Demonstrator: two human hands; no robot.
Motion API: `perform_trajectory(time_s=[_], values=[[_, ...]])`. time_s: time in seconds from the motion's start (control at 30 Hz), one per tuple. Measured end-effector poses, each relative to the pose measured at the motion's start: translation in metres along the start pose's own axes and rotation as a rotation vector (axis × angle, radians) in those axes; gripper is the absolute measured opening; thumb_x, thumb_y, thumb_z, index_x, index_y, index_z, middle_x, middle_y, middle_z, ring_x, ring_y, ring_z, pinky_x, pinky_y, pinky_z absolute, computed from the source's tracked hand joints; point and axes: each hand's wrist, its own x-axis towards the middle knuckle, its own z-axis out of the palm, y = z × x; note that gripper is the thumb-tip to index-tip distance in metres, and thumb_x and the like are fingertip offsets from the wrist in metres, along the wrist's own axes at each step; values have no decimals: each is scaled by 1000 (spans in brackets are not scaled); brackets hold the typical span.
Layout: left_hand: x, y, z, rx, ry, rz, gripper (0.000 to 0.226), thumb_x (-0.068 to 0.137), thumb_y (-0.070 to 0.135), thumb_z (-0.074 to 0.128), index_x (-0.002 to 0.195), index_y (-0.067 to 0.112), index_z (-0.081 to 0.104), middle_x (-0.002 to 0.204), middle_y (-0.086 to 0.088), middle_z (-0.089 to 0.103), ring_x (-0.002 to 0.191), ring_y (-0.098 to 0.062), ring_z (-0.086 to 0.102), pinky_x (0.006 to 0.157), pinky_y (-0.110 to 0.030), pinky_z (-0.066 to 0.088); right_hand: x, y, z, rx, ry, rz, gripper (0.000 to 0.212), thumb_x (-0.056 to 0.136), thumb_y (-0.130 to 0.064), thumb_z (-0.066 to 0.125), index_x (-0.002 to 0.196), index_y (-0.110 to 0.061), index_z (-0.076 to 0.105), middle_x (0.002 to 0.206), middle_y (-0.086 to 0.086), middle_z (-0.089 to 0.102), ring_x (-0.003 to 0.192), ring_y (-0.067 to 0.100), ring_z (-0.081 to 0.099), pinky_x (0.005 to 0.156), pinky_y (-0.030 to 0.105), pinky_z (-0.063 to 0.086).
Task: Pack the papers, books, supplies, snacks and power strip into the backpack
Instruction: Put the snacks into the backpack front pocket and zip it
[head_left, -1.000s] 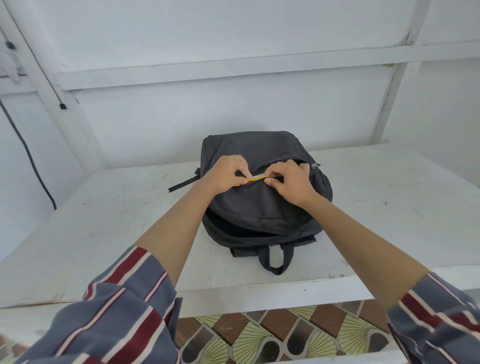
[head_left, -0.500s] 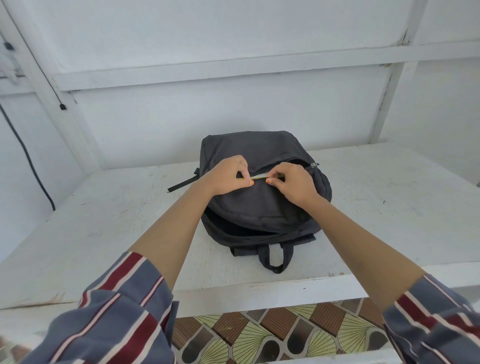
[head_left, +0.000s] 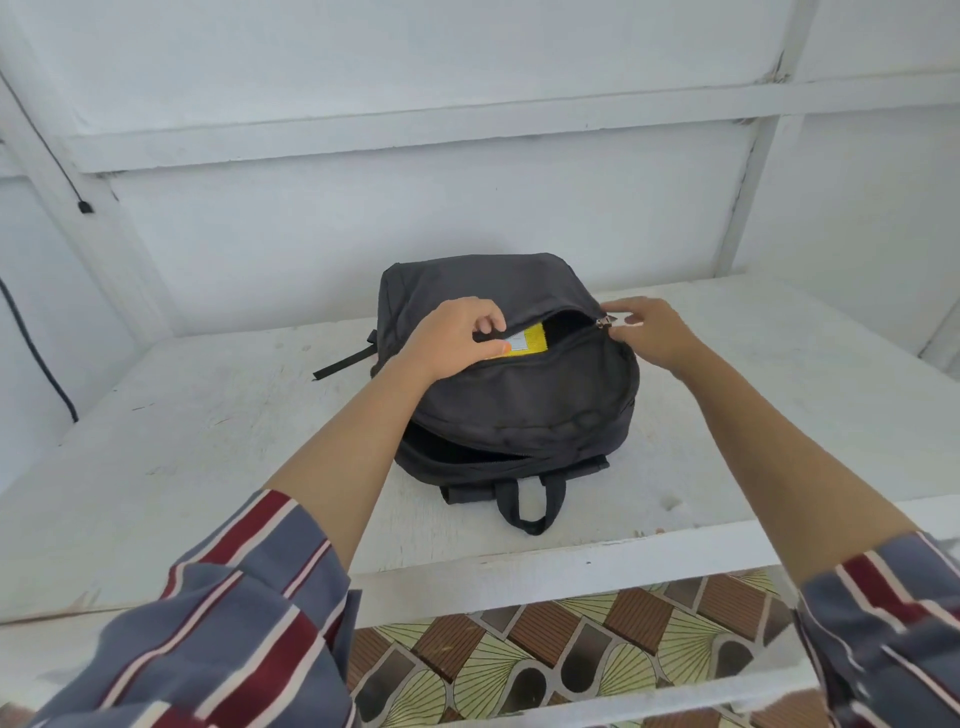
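White plank walls (head_left: 467, 218) back a white table (head_left: 208, 441) above patterned floor tiles (head_left: 571, 654)

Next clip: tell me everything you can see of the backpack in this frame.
The backpack is dark grey, soft fabric, lying flat on the white table with its carry handle towards the camera and a strap trailing left. Its front pocket is unzipped, showing a yellow item inside; the main compartment also gapes along the near edge. The left hand pinches the pocket's edge; the right hand pinches the zipper pull at the pocket's right end.
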Motion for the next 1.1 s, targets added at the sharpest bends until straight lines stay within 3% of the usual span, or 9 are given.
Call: perform_trajectory(time_s=[0.1, 0.23, 0.43, 0.53, 0.67, 0.77, 0.9, 1.0, 1.1], values=[[10, 14, 14, -19, 70, 52, 19, 78, 29, 72, 93, 21, 63, 94, 7, 53, 89, -10, 51, 84, -37, 48, 0, 7, -1, 35, -63, -54, 34, 89, 1, 52, 121, -5, 61, 118, 12, 63, 86, 19, 56, 78, 26, 48], [30, 44, 26, 4, 132, 115, 20, 79, 30, 71, 93, 19, 63, 100, 11, 49, 97, -9, 46, 83, -29, 41, 9, 11, -11, -22, 15, -137, 15, 84, -2, 61, 97, -1, 70, 91, 11, 67, 67, 13, 55, 56, 6, 40], [59, 84, 49, 145, 46, 54, 31, 83, 39, 66, 107, 20, 68, 108, 3, 63, 103, -16, 53, 88, -32, 41, 20, 12, -23, -10, -20, -286, 13, 84, 2, 62, 90, -3, 71, 79, 6, 65, 59, -1, 57, 58, 2, 41], [63, 88, 57, 183, 50, -34, 30, 84, 41, 64, 103, 20, 71, 106, 1, 66, 100, -17, 55, 82, -31, 42, 24, 11, -22, 111, -64, -367, 19, 83, 9, 60, 92, -3, 72, 83, 5, 68, 61, -8, 60, 67, 9, 50], [64, 88, 62, 35, 118, -170, 21, 84, 33, 66, 84, 14, 74, 92, 0, 68, 84, -15, 58, 71, -30, 43, 29, 9, -23, 266, -130, -347, 23, 81, 11, 60, 95, -7, 65, 75, 4, 68, 63, 4, 62, 69, 25, 55], [63, 89, 62, -157, 163, -262, 14, 78, 23, 71, 74, 10, 74, 78, -1, 71, 72, -13, 60, 70, -31, 48, 30, 15, -28, 375, -159, -273, 28, 77, 8, 67, 100, -6, 60, 82, 5, 68, 70, 11, 62, 72, 25, 54], [59, 94, 58, -225, 212, -288, 9, 76, 16, 74, 76, 7, 75, 80, -6, 73, 76, -14, 65, 68, -20, 47, 27, 27, -20, 237, -289, -305, 33, 74, -5, 76, 105, -11, 69, 100, 1, 67, 91, 8, 62, 85, 12, 47], [59, 97, 57, -204, 226, -321, 14, 78, 16, 72, 76, 2, 75, 81, -13, 72, 79, -22, 66, 72, -30, 51, 28, 29, -9, 127, -224, -363, 32, 73, -8, 77, 104, -9, 70, 104, 4, 66, 91, 13, 58, 85, 15, 45], [58, 96, 59, -165, 212, -370, 24, 79, 19, 69, 70, -4, 71, 77, -19, 69, 75, -27, 64, 67, -33, 50, 29, 29, -3, 89, -143, -396, 27, 73, -3, 74, 101, -3, 71, 102, 10, 68, 85, 12, 56, 76, 7, 42]])
